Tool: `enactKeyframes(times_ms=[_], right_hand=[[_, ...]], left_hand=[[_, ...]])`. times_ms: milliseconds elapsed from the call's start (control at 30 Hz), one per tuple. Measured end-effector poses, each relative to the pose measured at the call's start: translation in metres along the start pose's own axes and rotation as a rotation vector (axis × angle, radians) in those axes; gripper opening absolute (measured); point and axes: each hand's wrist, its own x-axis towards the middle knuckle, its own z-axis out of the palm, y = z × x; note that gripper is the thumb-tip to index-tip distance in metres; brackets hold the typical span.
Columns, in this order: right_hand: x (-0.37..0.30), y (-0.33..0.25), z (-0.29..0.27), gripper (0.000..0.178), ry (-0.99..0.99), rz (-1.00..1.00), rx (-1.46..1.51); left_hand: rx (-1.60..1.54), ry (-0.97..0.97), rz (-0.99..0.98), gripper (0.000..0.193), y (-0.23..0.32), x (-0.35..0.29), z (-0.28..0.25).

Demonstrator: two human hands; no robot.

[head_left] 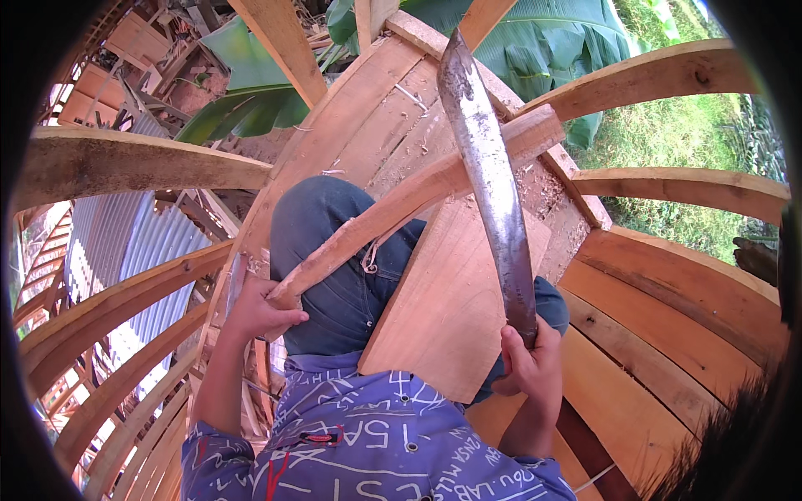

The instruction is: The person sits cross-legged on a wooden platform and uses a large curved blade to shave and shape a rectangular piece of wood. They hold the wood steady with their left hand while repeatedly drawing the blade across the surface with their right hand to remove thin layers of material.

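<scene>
In my left hand [266, 311] is the near end of a long, slightly curved piece of wood [401, 203], gripped between thumb and fingers. It slants up to the right over my knees, its far end above the planks. My right hand [533, 361] is closed round the lower end of a machete [494, 167]; its handle is hidden in my fist. The blade points away from me and crosses in front of the wood near its far end; whether they touch I cannot tell. A flat wooden board [447, 309] lies across my lap, partly under the blade.
I sit within a frame of curved wooden ribs [125, 271]. Planks [380, 104] with shavings lie ahead, and more planks [635, 351] slope down at right. Banana leaves [543, 37] hang beyond the far edge. Corrugated metal sheets [154, 238] and wood scraps lie below at left.
</scene>
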Motion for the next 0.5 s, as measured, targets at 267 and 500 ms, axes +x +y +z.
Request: enactKeyframes(times_ms=[267,500], right_hand=[[-0.001,-0.006,0.005,0.017,0.040,0.038,0.192],[-0.006,0.001,0.003,0.022,-0.011,0.014,0.009]], left_hand=[[0.017,-0.012,-0.035,0.044,-0.003,0.003,0.000],[0.072,0.013,0.026,0.036,0.002,0.001,-0.001]])
